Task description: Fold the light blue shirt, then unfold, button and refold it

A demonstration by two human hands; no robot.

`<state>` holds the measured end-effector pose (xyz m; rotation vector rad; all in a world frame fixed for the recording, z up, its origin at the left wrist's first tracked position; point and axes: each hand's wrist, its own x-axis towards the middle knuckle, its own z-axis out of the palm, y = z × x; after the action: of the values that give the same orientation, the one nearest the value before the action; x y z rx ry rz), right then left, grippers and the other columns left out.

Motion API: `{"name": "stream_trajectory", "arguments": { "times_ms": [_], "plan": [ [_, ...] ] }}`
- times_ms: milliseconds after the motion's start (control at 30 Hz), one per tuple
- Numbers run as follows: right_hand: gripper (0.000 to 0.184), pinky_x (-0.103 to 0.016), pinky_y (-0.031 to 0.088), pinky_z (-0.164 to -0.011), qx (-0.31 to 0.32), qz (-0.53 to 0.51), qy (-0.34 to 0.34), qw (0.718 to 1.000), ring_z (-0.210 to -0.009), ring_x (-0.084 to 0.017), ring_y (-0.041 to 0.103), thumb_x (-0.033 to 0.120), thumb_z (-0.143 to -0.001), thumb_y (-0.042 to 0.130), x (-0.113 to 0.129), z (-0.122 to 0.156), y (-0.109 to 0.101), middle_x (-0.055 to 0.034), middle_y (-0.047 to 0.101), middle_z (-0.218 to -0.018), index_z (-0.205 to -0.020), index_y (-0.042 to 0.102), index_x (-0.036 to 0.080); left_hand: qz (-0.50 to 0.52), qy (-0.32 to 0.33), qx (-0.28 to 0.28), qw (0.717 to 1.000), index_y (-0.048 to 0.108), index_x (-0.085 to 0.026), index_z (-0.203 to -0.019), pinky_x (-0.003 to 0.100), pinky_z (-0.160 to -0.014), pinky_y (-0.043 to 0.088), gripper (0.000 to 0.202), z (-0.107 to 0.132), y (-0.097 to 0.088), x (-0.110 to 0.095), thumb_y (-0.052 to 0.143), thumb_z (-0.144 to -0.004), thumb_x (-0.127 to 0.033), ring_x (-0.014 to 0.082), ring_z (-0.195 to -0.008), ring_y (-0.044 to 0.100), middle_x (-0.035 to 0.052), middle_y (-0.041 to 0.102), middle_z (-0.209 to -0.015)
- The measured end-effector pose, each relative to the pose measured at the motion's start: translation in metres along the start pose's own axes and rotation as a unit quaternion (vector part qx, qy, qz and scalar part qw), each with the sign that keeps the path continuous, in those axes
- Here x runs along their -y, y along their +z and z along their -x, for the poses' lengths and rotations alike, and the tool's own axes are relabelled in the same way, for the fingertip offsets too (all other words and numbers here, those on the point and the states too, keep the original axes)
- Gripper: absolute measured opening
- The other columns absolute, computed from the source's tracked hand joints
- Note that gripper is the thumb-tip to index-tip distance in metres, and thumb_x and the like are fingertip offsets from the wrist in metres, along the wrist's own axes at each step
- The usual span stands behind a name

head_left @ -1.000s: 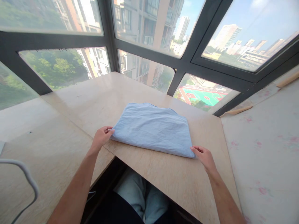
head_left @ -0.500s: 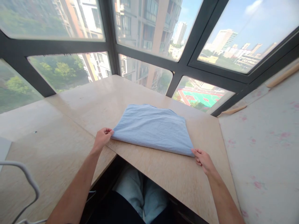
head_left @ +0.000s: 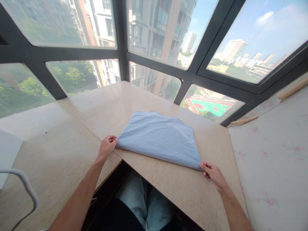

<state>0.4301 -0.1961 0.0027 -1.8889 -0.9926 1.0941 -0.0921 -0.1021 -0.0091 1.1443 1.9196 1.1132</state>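
Observation:
A light blue folded cloth (head_left: 158, 138) lies on the beige tabletop, with soft wrinkles across its upper face and a thick fold along the near edge. What kind of cloth item it is, I cannot tell. My left hand (head_left: 108, 147) pinches its near left corner between thumb and fingers. At the near right corner, my right hand (head_left: 213, 173) grips the cloth in the same way. Between the two hands the near edge runs straight and looks taut.
The beige tabletop (head_left: 79, 154) has a seam and an inner corner by my lap. A grey-white cable (head_left: 26, 184) and a white object (head_left: 9, 150) are at the left. Dark-framed windows (head_left: 154, 65) rise behind, and a flowered wall (head_left: 269, 160) stands at the right.
The whole view has shifted slightly, so the table and windows appear lower and farther right. Both hands keep hold of the cloth's near corners, and its shape looks nearly the same.

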Motion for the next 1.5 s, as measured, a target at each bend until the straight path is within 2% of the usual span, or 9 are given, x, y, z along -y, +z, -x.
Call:
{"name": "stream_trajectory", "arguments": {
  "times_ms": [167,333,467,600,700,867,1033,1300,1500],
  "plan": [
    [0.041,-0.020,0.020,-0.036,0.007,-0.065,0.021,0.998,-0.036,-0.005,0.030,0.050,-0.060,0.077,0.018,-0.016,0.005,0.0067,0.052,-0.054,-0.082,0.062,0.019,-0.048,-0.005,0.030,0.998,0.064,-0.018,-0.084,0.027,-0.061,0.043,0.040,-0.023,0.005,-0.033,0.068,-0.061,-0.051,0.0202,-0.069,0.061,0.0029,0.066,-0.069],
    [0.038,-0.018,0.009,-0.036,0.058,-0.036,0.059,0.996,-0.035,-0.002,0.021,0.048,-0.063,0.078,0.036,-0.035,0.011,0.0114,0.036,-0.047,-0.071,0.055,0.019,-0.090,-0.031,0.130,0.987,0.061,-0.019,-0.056,0.024,-0.051,0.034,0.035,-0.044,0.017,-0.057,0.076,-0.052,-0.050,0.0196,-0.064,0.056,0.0002,0.058,-0.054],
    [0.044,-0.017,0.015,-0.037,0.080,-0.035,0.084,0.993,-0.036,-0.003,0.024,0.048,-0.059,0.082,0.037,-0.042,0.012,0.0125,0.031,-0.041,-0.061,0.048,0.020,0.000,-0.126,0.152,0.980,0.061,-0.019,-0.057,0.025,-0.049,0.036,0.033,-0.050,0.020,-0.051,0.078,-0.048,-0.045,0.0202,-0.063,0.057,0.0012,0.061,-0.055],
    [0.042,-0.025,0.043,-0.051,0.092,-0.090,0.041,0.991,-0.054,-0.013,0.055,0.052,-0.056,0.083,0.030,-0.040,0.011,0.0005,0.061,-0.056,-0.063,0.058,0.019,0.100,-0.156,0.164,0.969,0.064,-0.017,-0.065,0.029,-0.059,0.047,0.034,-0.049,0.018,-0.039,0.075,-0.047,-0.044,0.0225,-0.074,0.063,0.0069,0.069,-0.072],
    [0.045,-0.029,0.050,-0.065,0.105,-0.111,0.033,0.988,-0.071,-0.019,0.063,0.056,-0.054,0.084,0.025,-0.036,0.008,-0.0060,0.071,-0.073,-0.068,0.065,0.017,0.150,-0.167,0.173,0.959,0.063,-0.016,-0.065,0.028,-0.057,0.046,0.034,-0.048,0.016,-0.035,0.076,-0.043,-0.040,0.0198,-0.067,0.061,0.0049,0.067,-0.067],
    [0.046,-0.027,0.049,-0.073,0.143,-0.119,0.034,0.982,-0.074,-0.017,0.063,0.054,-0.052,0.088,0.022,-0.029,-0.001,-0.0056,0.071,-0.073,-0.067,0.067,0.016,0.173,-0.213,0.167,0.947,0.057,-0.017,-0.061,0.025,-0.045,0.039,0.024,-0.045,0.008,-0.036,0.070,-0.047,-0.031,0.0145,-0.052,0.052,0.0001,0.058,-0.056],
    [0.046,-0.030,0.048,-0.076,0.159,-0.109,0.027,0.981,-0.075,-0.017,0.060,0.052,-0.052,0.089,0.024,-0.021,-0.007,-0.0048,0.069,-0.074,-0.070,0.069,0.015,0.188,-0.203,0.180,0.944,0.053,-0.018,-0.058,0.024,-0.040,0.036,0.019,-0.040,0.003,-0.032,0.065,-0.048,-0.027,0.0125,-0.047,0.047,-0.0013,0.053,-0.051],
    [0.040,-0.026,0.038,-0.060,0.140,-0.076,0.010,0.987,-0.061,-0.012,0.047,0.036,-0.047,0.088,0.029,-0.011,-0.007,0.0038,0.053,-0.059,-0.056,0.053,0.020,0.190,-0.179,0.196,0.945,0.047,-0.019,-0.054,0.022,-0.037,0.028,0.018,-0.037,0.001,-0.028,0.062,-0.045,-0.026,0.0093,-0.042,0.039,-0.0051,0.044,-0.046],
    [0.033,-0.024,0.034,-0.057,0.147,-0.070,-0.009,0.987,-0.060,-0.011,0.042,0.024,-0.050,0.076,0.022,-0.014,-0.007,0.0048,0.048,-0.060,-0.051,0.044,0.020,0.207,-0.141,0.244,0.937,0.049,-0.018,-0.056,0.022,-0.041,0.031,0.017,-0.031,-0.009,-0.025,0.063,-0.047,-0.024,0.0094,-0.047,0.042,-0.0049,0.048,-0.052]
  ]
}}
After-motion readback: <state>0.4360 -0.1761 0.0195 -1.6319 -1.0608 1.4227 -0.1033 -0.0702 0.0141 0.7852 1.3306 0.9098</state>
